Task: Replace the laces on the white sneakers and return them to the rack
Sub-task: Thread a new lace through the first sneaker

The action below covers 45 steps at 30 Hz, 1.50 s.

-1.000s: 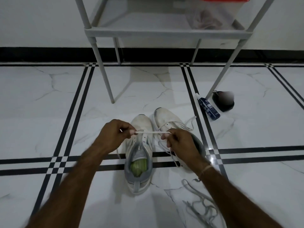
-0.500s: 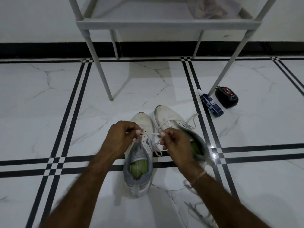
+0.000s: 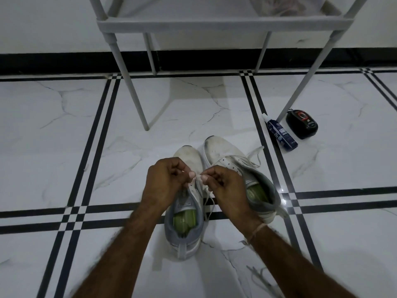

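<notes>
**On the floor before the rack: lacing under way on one white sneaker**

At the bottom right edge, nearest the camera, a loose tangle of grey laces (image 3: pixel 261 276) lies blurred on the white marble-pattern tiled floor (image 3: pixel 64 136), apart from both shoes. Both bare forearms reach forward. A thin tan thread band (image 3: pixel 256 230) circles the right wrist.

Between the forearms stands the nearer white sneaker with grey collar and green insole (image 3: pixel 184 214). It is upright on its sole, heel towards the camera and toe towards the rack. The left hand (image 3: pixel 165 181) and right hand (image 3: pixel 225 186) meet directly above its eyelet area, fingers curled. Each pinches the flat white lace (image 3: pixel 198 176) between thumb and forefinger, and the fingertips almost touch. One lace tail hangs from the right hand down the shoe's right flank. Which eyelet the lace passes through cannot be determined.

Just beside it to the right, set slightly further off and angled, sits the second matching white sneaker (image 3: pixel 227 155). The two toes lie close together. Its loose white lace ends (image 3: pixel 255 153) trail over the floor on its right side.

Further right, a dark blue bottle with a white cap (image 3: pixel 280 133) lies on its side near a black rounded case with a red mark (image 3: pixel 301 124). A rack foot lands between them.

Beyond both shoes stands the pale grey tube-frame rack (image 3: pixel 214 24). A translucent bag with pinkish contents (image 3: pixel 279 7) sits at the right end of its shelf. A black skirting band (image 3: pixel 64 63) runs along the wall behind.
</notes>
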Tool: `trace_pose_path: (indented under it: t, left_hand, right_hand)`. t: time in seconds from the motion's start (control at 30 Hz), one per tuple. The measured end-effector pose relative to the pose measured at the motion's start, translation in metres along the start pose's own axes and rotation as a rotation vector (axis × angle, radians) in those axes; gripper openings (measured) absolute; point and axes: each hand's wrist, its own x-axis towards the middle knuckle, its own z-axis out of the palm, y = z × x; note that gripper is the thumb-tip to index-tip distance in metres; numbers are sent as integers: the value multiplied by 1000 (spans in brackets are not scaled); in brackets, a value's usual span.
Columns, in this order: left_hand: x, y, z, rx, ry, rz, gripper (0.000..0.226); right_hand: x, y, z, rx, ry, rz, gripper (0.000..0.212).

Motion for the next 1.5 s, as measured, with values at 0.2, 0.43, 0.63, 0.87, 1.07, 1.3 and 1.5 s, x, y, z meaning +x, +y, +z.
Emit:
trace_pose_path:
  t: [0.2,0.43,0.63,0.87,1.07,1.3,1.5]
  left_hand:
    - [2,-6,2,-7,-12,44,8]
    - [-2,-17,2,78,123,14,9]
    - [-9,-32,-6,248,48,-176,47]
    - [-76,-31,16,385,133,-185,44]
    - [-86,-41,12,256,138,-224,22]
    - [-93,-54,13,-50,172,-339,13]
    - [-98,-61,6,-259,97,-336,20]
  right_hand:
    - [1,-11,6,120,-82,5,24]
    - [16,-4,12,-1,-74,-25,5]
    - [25,9,24,-83,-68,58,10]
    - [-42,23,27,-201,-42,-6,12]
    - [-68,23,27,-225,-18,4,7]
    - [-78,27,47,-176,123,115,9]
    - [-83,22,60,-226,182,144,15]
